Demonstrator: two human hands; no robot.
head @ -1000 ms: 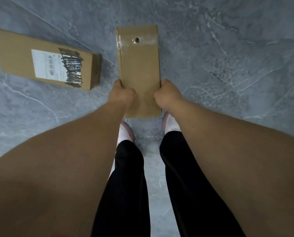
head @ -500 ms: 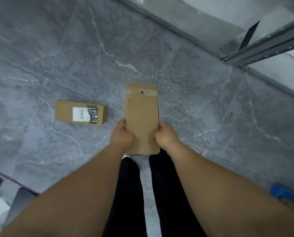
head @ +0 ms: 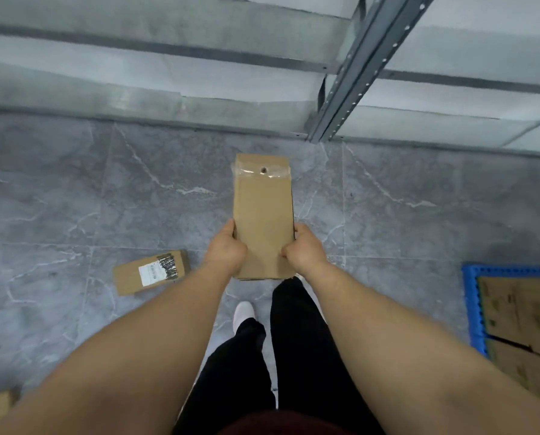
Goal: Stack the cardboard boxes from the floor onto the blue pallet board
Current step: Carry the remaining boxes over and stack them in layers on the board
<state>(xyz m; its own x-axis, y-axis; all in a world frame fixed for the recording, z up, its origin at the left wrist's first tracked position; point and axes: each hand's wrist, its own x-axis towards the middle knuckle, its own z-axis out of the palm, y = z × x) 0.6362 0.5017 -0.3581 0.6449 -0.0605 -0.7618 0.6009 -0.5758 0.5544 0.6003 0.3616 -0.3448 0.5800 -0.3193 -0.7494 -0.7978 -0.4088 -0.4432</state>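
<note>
Between the two hands, out in front of the body and clear of the floor, a flat box (head: 263, 215) is carried long end pointing away. The left hand (head: 225, 252) and the right hand (head: 304, 251) each curl round one long edge near the close end, thumbs on top and fingers tucked under, so the grip is clamped on the cardboard from both sides. It looks light and stiff: a thin, plain brown slab that keeps its shape with no sag though held only at one end. Its faces are matt and should give skin good purchase, but the far end has a glossy strip of clear tape with a small dark hole in it, which would be slicker to hold. The side edges seem the sound place to take it, since pressing the broad face of so thin a carton might dent it. A second box (head: 152, 271) lies on the floor to the left, just as brown, with a white label partly scribbled over in black. At the right edge sits the pallet (head: 473, 304), bright blue with a ribbed plastic rim, and brown cardboard already lies on it; whether that is one carton or several I cannot tell at this angle. Underfoot, the floor (head: 74, 199) is smooth grey veined tile.
</note>
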